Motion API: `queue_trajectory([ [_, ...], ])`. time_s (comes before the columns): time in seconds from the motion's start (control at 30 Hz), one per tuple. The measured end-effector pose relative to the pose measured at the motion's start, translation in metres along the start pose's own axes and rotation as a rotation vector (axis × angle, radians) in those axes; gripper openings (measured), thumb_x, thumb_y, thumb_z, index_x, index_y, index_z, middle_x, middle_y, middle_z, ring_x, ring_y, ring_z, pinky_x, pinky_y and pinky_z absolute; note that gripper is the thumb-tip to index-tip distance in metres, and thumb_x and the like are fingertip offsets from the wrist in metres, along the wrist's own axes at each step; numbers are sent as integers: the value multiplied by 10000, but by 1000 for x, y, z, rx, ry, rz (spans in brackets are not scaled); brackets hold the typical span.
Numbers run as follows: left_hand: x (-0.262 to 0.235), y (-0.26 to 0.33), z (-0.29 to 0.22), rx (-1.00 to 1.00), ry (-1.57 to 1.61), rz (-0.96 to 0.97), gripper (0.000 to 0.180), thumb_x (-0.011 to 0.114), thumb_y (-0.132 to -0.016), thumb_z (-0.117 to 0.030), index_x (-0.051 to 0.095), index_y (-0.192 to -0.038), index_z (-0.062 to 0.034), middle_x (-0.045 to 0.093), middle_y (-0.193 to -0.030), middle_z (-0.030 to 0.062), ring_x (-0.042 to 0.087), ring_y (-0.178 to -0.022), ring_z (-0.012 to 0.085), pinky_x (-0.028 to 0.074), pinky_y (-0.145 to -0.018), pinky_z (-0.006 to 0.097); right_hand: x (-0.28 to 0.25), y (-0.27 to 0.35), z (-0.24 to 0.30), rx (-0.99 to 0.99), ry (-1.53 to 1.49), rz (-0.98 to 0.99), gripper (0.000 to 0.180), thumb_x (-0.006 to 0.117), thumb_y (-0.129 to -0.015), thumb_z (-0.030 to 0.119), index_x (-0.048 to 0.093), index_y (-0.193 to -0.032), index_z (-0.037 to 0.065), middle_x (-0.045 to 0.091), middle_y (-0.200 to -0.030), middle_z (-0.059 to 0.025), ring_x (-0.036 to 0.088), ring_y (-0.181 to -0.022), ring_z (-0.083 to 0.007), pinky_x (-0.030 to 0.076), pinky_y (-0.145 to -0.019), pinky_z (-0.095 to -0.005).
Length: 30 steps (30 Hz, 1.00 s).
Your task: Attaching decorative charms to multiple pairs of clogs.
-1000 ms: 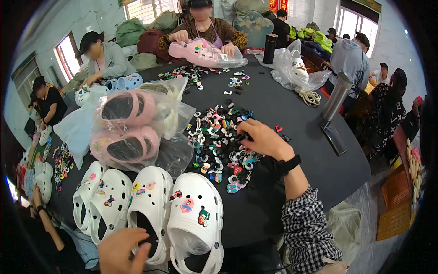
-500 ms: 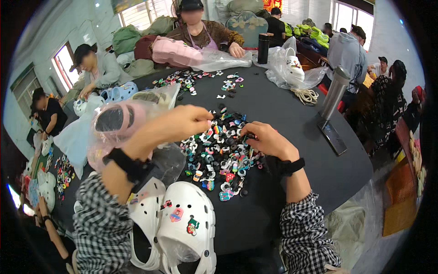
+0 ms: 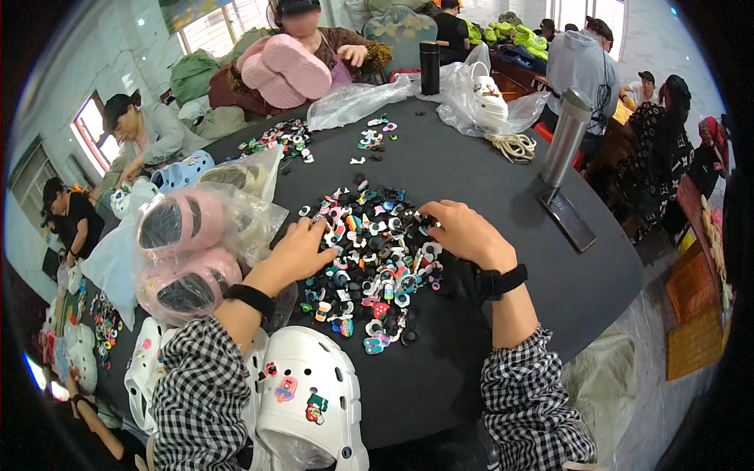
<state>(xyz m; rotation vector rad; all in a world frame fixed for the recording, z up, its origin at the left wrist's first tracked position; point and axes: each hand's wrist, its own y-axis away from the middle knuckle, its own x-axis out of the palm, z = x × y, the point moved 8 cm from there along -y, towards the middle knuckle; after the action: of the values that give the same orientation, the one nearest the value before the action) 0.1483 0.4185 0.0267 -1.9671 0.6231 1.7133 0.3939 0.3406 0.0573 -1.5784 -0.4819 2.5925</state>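
A heap of small colourful shoe charms lies on the black table. My left hand rests at the heap's left edge, thumb and fingers apart, with nothing seen in it. At the right edge, my right hand touches the charms with bent fingers, thumb apart from the index finger. Close to me stands a white clog with several charms fixed on its top and clear plastic inside. My left sleeve partly covers another white clog beside it.
Bagged pink clogs lie to the left. A steel tumbler and a phone are at the right, near a coil of cord. Across the table, a person holds pink clogs beside a black bottle.
My left hand has come down from above the heap to its left edge, its fingers spreading. My right hand's fingers have loosened. The person opposite has lifted the pink clogs.
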Motion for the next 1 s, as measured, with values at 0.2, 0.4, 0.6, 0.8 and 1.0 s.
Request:
queue_trajectory([
  [0.2, 0, 0, 0, -24, 147, 9, 718, 657, -876, -377, 402, -1419, 19, 518, -1185, 289, 589, -1043, 412, 480, -921, 422, -9, -1, 34, -187, -191, -41, 206, 580, -866, 54, 689, -1040, 58, 642, -1059, -140, 629, -1011, -358, 513, -892, -439],
  [0.4, -6, 6, -13, 37, 197, 29, 723, 630, -860, -341, 374, -1462, -34, 527, -1202, 286, 581, -1066, 425, 467, -938, 457, 11, -2, 45, -167, 125, 13, 135, 660, -844, 128, 726, -954, 87, 631, -1053, -69, 595, -1017, -286, 509, -886, -398],
  [0.6, -4, 1, -43, 141, 677, 236, 682, 639, -859, -106, 374, -1485, -51, 564, -1214, 152, 562, -1074, 213, 483, -908, 341, 26, -4, 47, -223, 173, -31, 111, 677, -809, 127, 740, -892, 88, 651, -972, -63, 586, -975, -280, 506, -872, -402],
  [0.8, -4, 12, -67, 235, 490, 223, 758, 718, -827, -261, 371, -1472, -67, 481, -1226, 182, 537, -1106, 290, 473, -910, 348, 28, -5, 54, -249, 193, -42, 121, 658, -799, 89, 738, -889, 105, 665, -936, -61, 605, -963, -278, 517, -849, -411],
  [1.0, -12, 18, -76, 243, 394, 225, 795, 784, -773, -327, 379, -1404, -64, 470, -1347, 214, 495, -1256, 358, 412, -1041, 407, 26, -4, 53, -297, 4, 49, 126, 638, -832, 91, 717, -925, 62, 699, -921, -110, 633, -952, -301, 520, -845, -409],
])
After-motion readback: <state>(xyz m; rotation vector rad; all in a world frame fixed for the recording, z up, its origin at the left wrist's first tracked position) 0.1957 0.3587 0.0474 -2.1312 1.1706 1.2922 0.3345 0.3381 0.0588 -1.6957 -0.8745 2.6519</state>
